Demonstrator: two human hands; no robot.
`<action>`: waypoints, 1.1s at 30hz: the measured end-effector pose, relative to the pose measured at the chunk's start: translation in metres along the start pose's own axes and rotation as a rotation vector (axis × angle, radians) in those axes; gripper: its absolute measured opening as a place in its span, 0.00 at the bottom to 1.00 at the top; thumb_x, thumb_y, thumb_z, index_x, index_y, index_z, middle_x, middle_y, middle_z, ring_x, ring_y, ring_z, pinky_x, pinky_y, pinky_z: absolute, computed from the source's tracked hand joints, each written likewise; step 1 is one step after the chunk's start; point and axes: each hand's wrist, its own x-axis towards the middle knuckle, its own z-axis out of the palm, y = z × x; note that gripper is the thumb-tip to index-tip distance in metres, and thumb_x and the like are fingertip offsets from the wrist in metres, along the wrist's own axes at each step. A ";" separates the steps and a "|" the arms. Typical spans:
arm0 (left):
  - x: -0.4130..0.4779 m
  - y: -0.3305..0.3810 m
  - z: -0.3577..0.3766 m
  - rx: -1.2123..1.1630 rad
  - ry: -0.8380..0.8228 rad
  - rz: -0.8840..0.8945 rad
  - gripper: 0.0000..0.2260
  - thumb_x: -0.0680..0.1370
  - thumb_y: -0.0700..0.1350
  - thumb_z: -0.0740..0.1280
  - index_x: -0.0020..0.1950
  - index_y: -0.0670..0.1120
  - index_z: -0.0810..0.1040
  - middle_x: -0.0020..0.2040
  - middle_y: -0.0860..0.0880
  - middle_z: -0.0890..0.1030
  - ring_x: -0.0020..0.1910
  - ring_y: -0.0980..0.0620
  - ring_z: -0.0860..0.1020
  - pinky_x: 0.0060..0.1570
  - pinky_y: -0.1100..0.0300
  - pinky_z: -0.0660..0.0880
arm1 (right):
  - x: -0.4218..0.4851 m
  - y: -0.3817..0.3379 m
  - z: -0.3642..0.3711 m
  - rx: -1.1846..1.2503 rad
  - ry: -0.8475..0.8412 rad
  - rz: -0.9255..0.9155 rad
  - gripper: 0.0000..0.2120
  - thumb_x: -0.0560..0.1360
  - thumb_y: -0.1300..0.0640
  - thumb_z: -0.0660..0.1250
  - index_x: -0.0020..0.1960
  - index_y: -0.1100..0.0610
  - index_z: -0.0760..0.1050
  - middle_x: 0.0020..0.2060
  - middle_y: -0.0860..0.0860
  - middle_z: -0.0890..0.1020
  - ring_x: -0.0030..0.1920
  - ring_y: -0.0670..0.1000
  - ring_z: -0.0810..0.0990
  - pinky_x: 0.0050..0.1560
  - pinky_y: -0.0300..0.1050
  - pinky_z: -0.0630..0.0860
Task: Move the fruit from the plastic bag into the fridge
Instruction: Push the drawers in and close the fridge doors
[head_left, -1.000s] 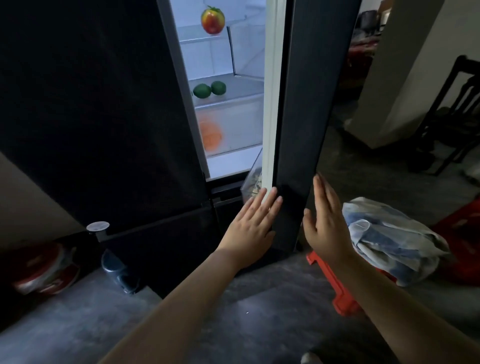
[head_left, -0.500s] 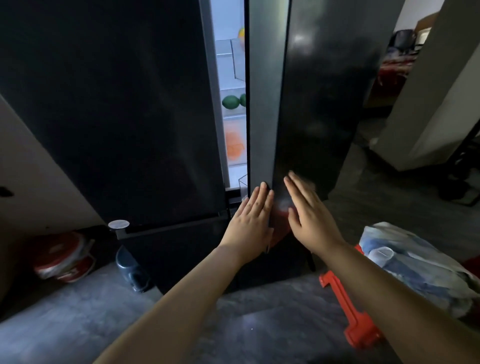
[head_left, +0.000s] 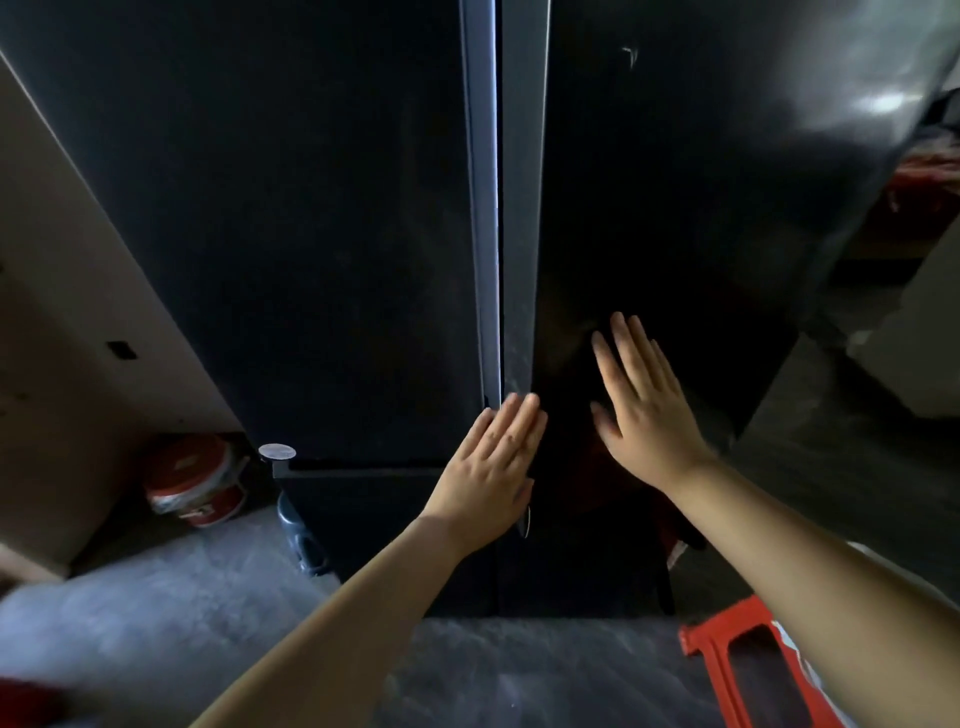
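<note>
The right door (head_left: 675, 182) of the fridge (head_left: 260, 208) has been swung almost shut within the last second. The lit shelves and the fruit, seen through a wide opening a second ago, are now hidden, and only a thin bright seam (head_left: 482, 208) is left between the doors. The left hand (head_left: 493, 467) and right hand (head_left: 644, 410) are pressed flat on that door, fingers straight and clamped on nothing. The fruit is judged to be inside, so the task appears all but done. The plastic bag is out of view.
</note>
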 end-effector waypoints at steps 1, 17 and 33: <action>0.006 0.004 -0.002 0.032 0.057 0.020 0.34 0.78 0.51 0.60 0.77 0.41 0.46 0.78 0.44 0.46 0.77 0.46 0.46 0.74 0.48 0.50 | 0.000 0.004 0.003 0.002 0.015 -0.024 0.34 0.76 0.56 0.65 0.76 0.60 0.53 0.76 0.60 0.50 0.76 0.59 0.48 0.73 0.59 0.55; 0.068 0.003 0.003 0.527 0.212 -0.139 0.29 0.80 0.51 0.49 0.76 0.37 0.46 0.77 0.42 0.44 0.76 0.42 0.45 0.74 0.49 0.45 | 0.028 0.055 0.042 -0.025 0.230 -0.237 0.32 0.76 0.45 0.62 0.75 0.55 0.56 0.74 0.58 0.56 0.75 0.55 0.54 0.73 0.56 0.54; 0.137 -0.041 0.022 0.489 -0.071 -0.412 0.38 0.79 0.55 0.57 0.75 0.37 0.40 0.76 0.39 0.39 0.76 0.43 0.41 0.74 0.50 0.42 | 0.095 0.059 0.086 -0.259 0.067 -0.185 0.45 0.71 0.47 0.70 0.77 0.56 0.48 0.77 0.57 0.48 0.75 0.55 0.51 0.73 0.54 0.50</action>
